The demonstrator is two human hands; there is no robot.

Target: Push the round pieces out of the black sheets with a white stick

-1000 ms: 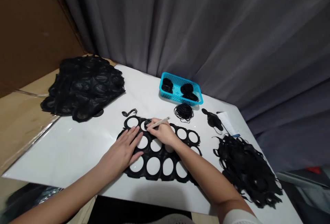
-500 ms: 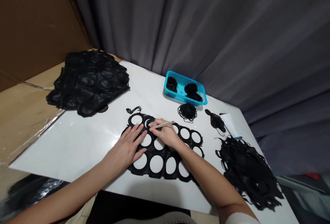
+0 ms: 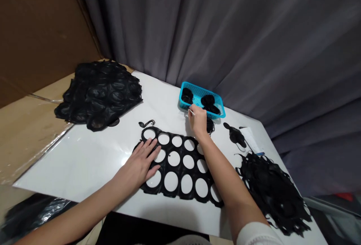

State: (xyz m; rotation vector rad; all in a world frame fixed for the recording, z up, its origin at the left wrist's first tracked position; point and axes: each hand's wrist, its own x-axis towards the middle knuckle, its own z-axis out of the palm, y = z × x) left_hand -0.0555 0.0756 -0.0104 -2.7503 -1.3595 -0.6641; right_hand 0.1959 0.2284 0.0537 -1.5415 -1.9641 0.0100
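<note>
My left hand (image 3: 143, 161) lies flat with its fingers spread on the left side of a black sheet (image 3: 180, 169) with rows of round holes. White tabletop shows through the holes. My right hand (image 3: 199, 120) is closed around a slim white pen-like tool (image 3: 191, 112), mostly hidden by the fingers. That hand is just in front of the blue basket (image 3: 222, 113), beside a pile of thin black rings (image 3: 210, 125) that it partly covers. My right forearm hides part of the sheet's right side.
Small black clumps (image 3: 208, 101) lie in the basket. A stack of black sheets (image 3: 101, 94) is at the left, and a heap of black scraps (image 3: 276, 192) at the right. A curled black strip (image 3: 146, 123) lies behind the sheet. A grey curtain (image 3: 239, 41) hangs behind the table.
My right hand has moved up and right with the white tool, off the sheet to the basket's front. A dark piece in the sheet's top row is gone from its hole. My left hand stays.
</note>
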